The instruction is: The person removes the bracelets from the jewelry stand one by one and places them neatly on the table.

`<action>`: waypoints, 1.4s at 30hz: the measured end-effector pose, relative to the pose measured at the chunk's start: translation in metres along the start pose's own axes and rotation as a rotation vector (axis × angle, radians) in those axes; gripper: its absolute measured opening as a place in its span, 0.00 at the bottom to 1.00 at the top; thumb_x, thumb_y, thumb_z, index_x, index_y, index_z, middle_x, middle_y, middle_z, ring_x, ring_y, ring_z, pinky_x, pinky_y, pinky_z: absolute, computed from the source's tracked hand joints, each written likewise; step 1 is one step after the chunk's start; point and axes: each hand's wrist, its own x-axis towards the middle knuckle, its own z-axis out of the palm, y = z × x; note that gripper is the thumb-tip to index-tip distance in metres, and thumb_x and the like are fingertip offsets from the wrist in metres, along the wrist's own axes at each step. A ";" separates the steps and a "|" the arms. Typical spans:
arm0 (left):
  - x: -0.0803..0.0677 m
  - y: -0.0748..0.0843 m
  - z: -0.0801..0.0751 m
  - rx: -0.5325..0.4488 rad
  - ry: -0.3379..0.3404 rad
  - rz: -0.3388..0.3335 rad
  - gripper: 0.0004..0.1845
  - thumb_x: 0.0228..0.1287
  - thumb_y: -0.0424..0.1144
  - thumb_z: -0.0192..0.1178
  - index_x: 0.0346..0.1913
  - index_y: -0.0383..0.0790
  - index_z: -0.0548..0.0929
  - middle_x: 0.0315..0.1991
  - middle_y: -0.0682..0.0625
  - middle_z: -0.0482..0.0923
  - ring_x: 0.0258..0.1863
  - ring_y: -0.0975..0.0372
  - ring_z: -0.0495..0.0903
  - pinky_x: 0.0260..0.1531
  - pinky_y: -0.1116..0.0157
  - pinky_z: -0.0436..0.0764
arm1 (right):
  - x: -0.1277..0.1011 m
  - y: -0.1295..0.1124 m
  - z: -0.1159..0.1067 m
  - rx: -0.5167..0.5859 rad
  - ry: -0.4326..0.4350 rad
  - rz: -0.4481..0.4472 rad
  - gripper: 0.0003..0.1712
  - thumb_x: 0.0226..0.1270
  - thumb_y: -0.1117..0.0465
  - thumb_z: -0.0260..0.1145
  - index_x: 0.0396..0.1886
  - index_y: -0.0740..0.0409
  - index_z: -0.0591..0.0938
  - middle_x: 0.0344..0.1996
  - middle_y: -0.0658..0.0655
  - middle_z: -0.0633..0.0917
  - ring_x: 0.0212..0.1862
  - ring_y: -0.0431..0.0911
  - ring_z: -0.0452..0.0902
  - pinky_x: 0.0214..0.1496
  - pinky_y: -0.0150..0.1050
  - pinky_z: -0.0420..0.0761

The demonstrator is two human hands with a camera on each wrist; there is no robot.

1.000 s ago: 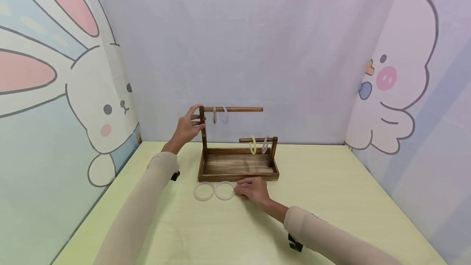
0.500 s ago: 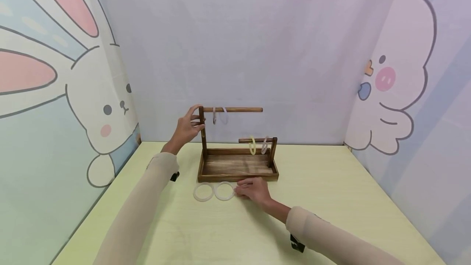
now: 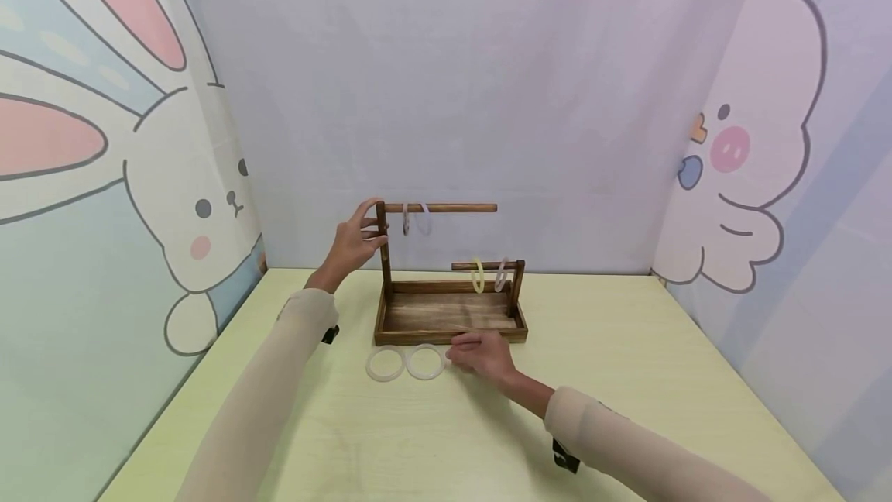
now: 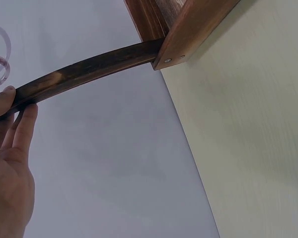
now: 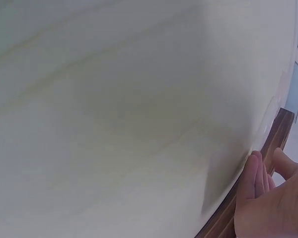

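The tall post of the wooden rack is gripped near its top by the left hand, thumb and fingers curled narrowly round the wood. Just beyond that grip, two pale rings are hung on the upper rod. The right hand is laid on the table, fingers loosely bent; whether anything is pinched cannot be told. Directly left of its fingertips a translucent ring lies flat, a second ring touching it farther left. Behind the hand sits the rack's tray, a yellow ring hung above it
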 end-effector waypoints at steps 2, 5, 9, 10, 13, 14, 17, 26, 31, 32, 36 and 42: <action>0.000 -0.001 0.000 0.003 0.001 0.001 0.44 0.66 0.22 0.68 0.79 0.54 0.62 0.58 0.33 0.83 0.53 0.42 0.87 0.51 0.48 0.87 | 0.000 -0.003 -0.001 -0.006 0.011 -0.009 0.16 0.63 0.69 0.77 0.48 0.77 0.87 0.38 0.69 0.90 0.40 0.60 0.91 0.37 0.51 0.91; 0.000 -0.001 -0.001 0.005 0.000 -0.002 0.44 0.66 0.23 0.68 0.79 0.54 0.62 0.58 0.33 0.83 0.53 0.42 0.87 0.51 0.48 0.87 | 0.001 -0.008 -0.001 -0.030 0.027 -0.012 0.17 0.62 0.68 0.78 0.47 0.74 0.88 0.38 0.67 0.91 0.41 0.57 0.91 0.38 0.46 0.91; -0.001 -0.001 0.000 0.005 0.002 0.003 0.44 0.66 0.22 0.68 0.79 0.54 0.62 0.58 0.32 0.82 0.53 0.42 0.86 0.51 0.48 0.87 | 0.003 -0.011 -0.001 -0.043 0.036 -0.010 0.17 0.62 0.68 0.78 0.48 0.73 0.88 0.39 0.66 0.91 0.41 0.55 0.91 0.40 0.45 0.91; -0.001 -0.001 0.000 0.005 0.003 0.006 0.44 0.66 0.22 0.68 0.79 0.54 0.62 0.58 0.32 0.83 0.53 0.42 0.86 0.51 0.48 0.87 | 0.004 -0.011 -0.001 -0.046 0.040 -0.009 0.17 0.62 0.68 0.78 0.48 0.73 0.88 0.39 0.66 0.91 0.42 0.55 0.91 0.40 0.44 0.91; -0.002 -0.002 0.000 0.008 0.005 0.010 0.44 0.65 0.22 0.68 0.79 0.54 0.62 0.58 0.32 0.83 0.53 0.42 0.87 0.51 0.48 0.88 | 0.006 -0.013 -0.001 -0.075 0.059 -0.010 0.17 0.61 0.67 0.79 0.47 0.72 0.89 0.40 0.65 0.91 0.43 0.54 0.91 0.42 0.42 0.91; -0.001 -0.002 0.001 0.008 0.006 0.012 0.44 0.65 0.22 0.68 0.79 0.54 0.62 0.58 0.32 0.83 0.53 0.42 0.87 0.51 0.49 0.88 | 0.007 -0.014 -0.001 -0.086 0.067 -0.009 0.17 0.61 0.66 0.79 0.47 0.72 0.89 0.41 0.64 0.91 0.43 0.53 0.91 0.42 0.40 0.91; -0.001 -0.003 0.001 0.014 0.007 0.014 0.44 0.65 0.23 0.68 0.79 0.54 0.62 0.57 0.32 0.83 0.53 0.42 0.87 0.51 0.49 0.88 | 0.009 -0.017 0.000 -0.102 0.085 -0.009 0.18 0.60 0.66 0.80 0.48 0.71 0.89 0.42 0.62 0.91 0.45 0.52 0.91 0.44 0.37 0.90; -0.001 -0.005 0.000 0.019 0.003 0.005 0.45 0.65 0.23 0.69 0.79 0.55 0.62 0.58 0.32 0.83 0.53 0.41 0.86 0.51 0.49 0.88 | 0.015 -0.028 0.001 -0.093 0.072 -0.066 0.16 0.62 0.68 0.78 0.48 0.73 0.88 0.44 0.66 0.90 0.46 0.56 0.90 0.45 0.41 0.91; 0.000 -0.003 0.000 0.006 0.004 0.012 0.44 0.65 0.22 0.68 0.79 0.54 0.62 0.58 0.32 0.83 0.53 0.41 0.86 0.51 0.48 0.88 | 0.021 -0.036 0.000 -0.111 0.079 -0.112 0.15 0.62 0.70 0.77 0.48 0.73 0.88 0.44 0.67 0.90 0.47 0.57 0.90 0.45 0.42 0.91; 0.000 -0.003 0.000 0.002 0.004 0.011 0.44 0.65 0.22 0.68 0.78 0.54 0.63 0.58 0.32 0.83 0.53 0.41 0.86 0.51 0.48 0.88 | 0.023 -0.037 0.000 -0.112 0.080 -0.114 0.15 0.62 0.70 0.77 0.47 0.72 0.89 0.44 0.67 0.90 0.47 0.57 0.90 0.46 0.42 0.90; -0.001 -0.001 0.000 -0.008 0.001 0.002 0.45 0.65 0.22 0.68 0.79 0.55 0.63 0.58 0.31 0.82 0.53 0.41 0.86 0.51 0.48 0.87 | 0.029 -0.040 -0.001 -0.141 0.088 -0.124 0.15 0.62 0.67 0.78 0.48 0.68 0.90 0.44 0.64 0.91 0.47 0.55 0.90 0.46 0.42 0.90; -0.002 0.001 -0.001 -0.009 -0.003 -0.014 0.45 0.66 0.22 0.68 0.79 0.55 0.62 0.59 0.31 0.81 0.54 0.40 0.86 0.52 0.48 0.87 | 0.036 -0.045 -0.001 -0.161 0.087 -0.143 0.16 0.63 0.64 0.78 0.50 0.64 0.90 0.44 0.61 0.91 0.47 0.53 0.90 0.46 0.43 0.90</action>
